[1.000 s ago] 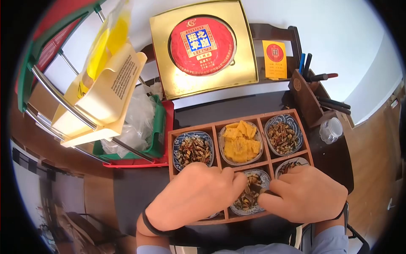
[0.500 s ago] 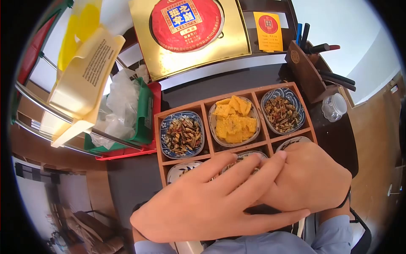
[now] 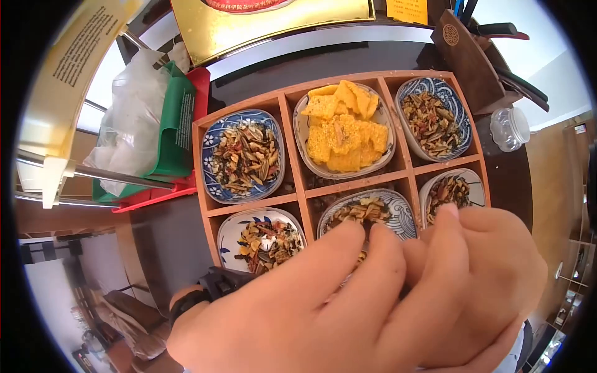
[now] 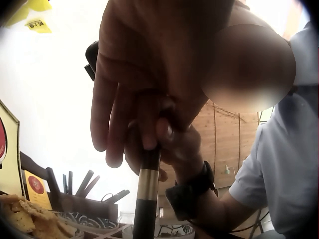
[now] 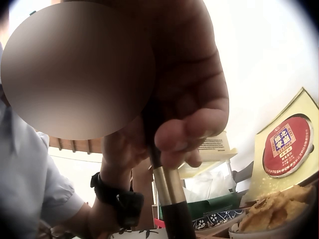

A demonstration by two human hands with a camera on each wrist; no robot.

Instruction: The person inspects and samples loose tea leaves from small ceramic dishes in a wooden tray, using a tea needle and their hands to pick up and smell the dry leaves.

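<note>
We grip the gold-banded rod with our right hand, near the bowls. Our left hand, spread flatter before, now bends its relaxed fingers in, so both hands meet there. From above they hide the rod; its lower end is cut off.

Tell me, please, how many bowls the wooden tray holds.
6: far left bowl, far middle bowl, far right bowl, near left bowl, near middle bowl and near right bowl. The near three are partly covered; none seems fully hidden.
</note>
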